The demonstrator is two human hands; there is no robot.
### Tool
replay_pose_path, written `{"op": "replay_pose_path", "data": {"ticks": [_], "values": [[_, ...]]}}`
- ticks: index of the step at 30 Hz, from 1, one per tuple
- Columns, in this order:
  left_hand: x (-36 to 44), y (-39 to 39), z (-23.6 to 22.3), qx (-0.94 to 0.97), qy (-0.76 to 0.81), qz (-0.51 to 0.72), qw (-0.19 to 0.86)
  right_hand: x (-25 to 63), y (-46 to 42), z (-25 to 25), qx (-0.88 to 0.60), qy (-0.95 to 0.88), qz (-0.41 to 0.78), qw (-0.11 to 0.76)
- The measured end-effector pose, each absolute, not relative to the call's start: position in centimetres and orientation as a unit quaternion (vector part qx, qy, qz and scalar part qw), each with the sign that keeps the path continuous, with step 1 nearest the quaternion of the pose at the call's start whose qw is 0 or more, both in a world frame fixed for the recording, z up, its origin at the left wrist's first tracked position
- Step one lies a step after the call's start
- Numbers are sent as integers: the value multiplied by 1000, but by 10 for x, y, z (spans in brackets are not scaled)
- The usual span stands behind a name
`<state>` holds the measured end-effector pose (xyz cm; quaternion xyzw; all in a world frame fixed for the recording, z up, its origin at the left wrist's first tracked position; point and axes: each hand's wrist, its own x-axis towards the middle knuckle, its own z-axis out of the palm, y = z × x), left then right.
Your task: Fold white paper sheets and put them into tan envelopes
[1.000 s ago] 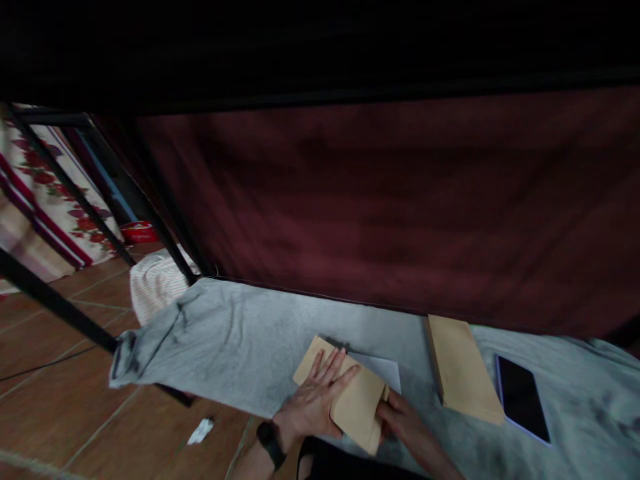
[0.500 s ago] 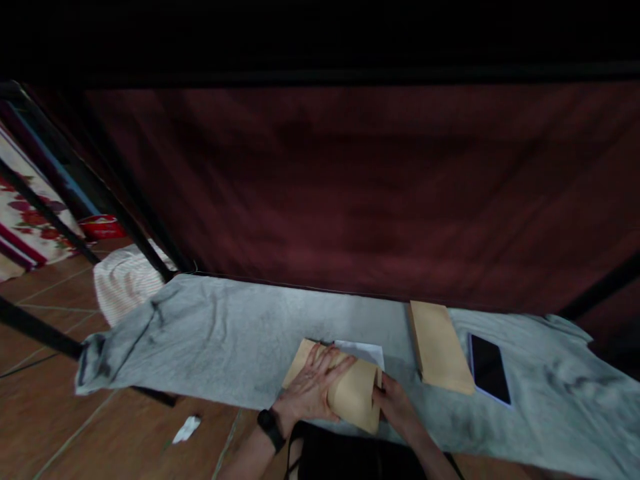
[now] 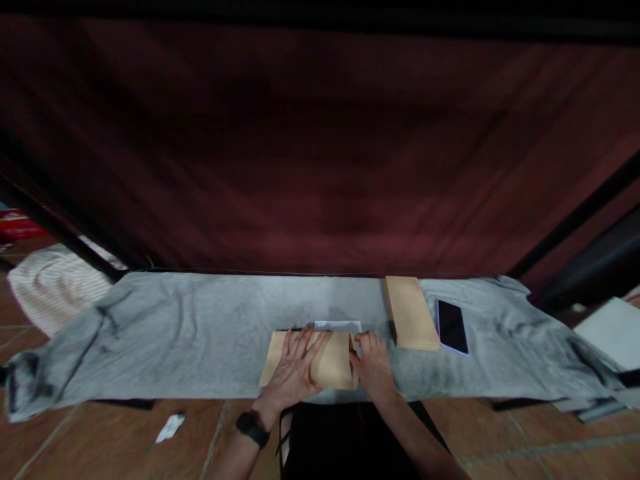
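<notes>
A brown paper envelope point(image 3: 333, 363) lies across the front of the grey cloth, its right end folded over. My left hand point(image 3: 294, 368) rests flat on top of it with the fingers spread, holding nothing. At the folded right end, my right hand point(image 3: 373, 363) has its fingers bent around the edge, thumb against the fold. White paper point(image 3: 337, 326) shows just behind the envelope; the rest of it is covered.
Right of my hands is a stack of brown envelopes point(image 3: 413, 313), with a phone point(image 3: 453, 327) beside it. The grey cloth point(image 3: 225, 333) covers a narrow bench. A dark red curtain point(image 3: 320, 167) hangs behind. Dark bars point(image 3: 575, 217) stand at both sides.
My view has swung to the right and levelled. My right hand has shifted up along the envelope's right edge, and the envelope now lies straighter. My left hand stays pressed on it.
</notes>
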<state>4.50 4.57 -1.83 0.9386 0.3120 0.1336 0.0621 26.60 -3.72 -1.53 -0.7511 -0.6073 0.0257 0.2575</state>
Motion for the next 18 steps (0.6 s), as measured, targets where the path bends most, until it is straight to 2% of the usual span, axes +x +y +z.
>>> {"op": "replay_pose_path", "data": {"ticks": [3,9,13,18], "values": [[46,44,-24,936,320,133,67,265,-38,-13,-741,-630,59,224],[47,45,-30,932,329,97,121,258,-26,-31,-655,-504,364,429],[45,47,-35,933,324,76,139,253,-21,-39,-664,-419,416,458],[32,50,-40,930,345,86,92,250,-23,-38,-665,-339,488,452]]}}
